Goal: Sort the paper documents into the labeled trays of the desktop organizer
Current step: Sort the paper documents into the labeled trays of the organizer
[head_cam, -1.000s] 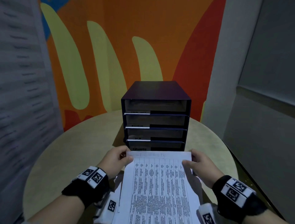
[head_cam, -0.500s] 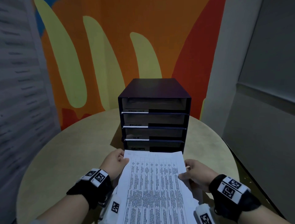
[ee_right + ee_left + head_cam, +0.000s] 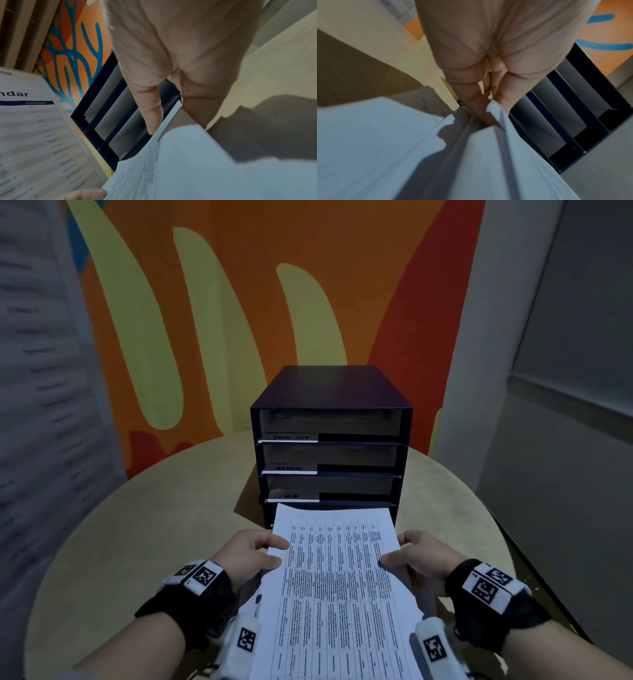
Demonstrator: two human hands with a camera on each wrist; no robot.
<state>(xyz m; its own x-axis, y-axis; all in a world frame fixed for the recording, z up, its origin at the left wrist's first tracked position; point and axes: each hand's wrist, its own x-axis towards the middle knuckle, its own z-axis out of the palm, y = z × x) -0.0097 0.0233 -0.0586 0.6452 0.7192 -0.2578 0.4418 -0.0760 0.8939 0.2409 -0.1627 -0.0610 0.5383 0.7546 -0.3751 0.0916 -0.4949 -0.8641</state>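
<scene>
A printed sheet with a table of small text (image 3: pixel 337 587) is held flat between both hands, its far edge at the mouth of the lowest tray of the dark desktop organizer (image 3: pixel 330 392). My left hand (image 3: pixel 255 553) pinches the sheet's left edge (image 3: pixel 494 116), and my right hand (image 3: pixel 416 554) pinches the right edge (image 3: pixel 171 136). White label strips (image 3: pixel 291 437) sit on the left of the upper three tray fronts; the writing is too blurred to read. More white paper (image 3: pixel 368 142) lies under the held sheet.
The organizer stands at the back middle of a round pale wooden table (image 3: pixel 144 529). An orange and yellow painted wall (image 3: pixel 239 302) rises behind it, with a grey wall (image 3: pixel 565 440) to the right. A calendar page (image 3: pixel 34 135) shows in the right wrist view.
Both hands have carried the sheet forward and lower, so its far edge now meets the lowest tray opening. The head view has drawn a little closer.
</scene>
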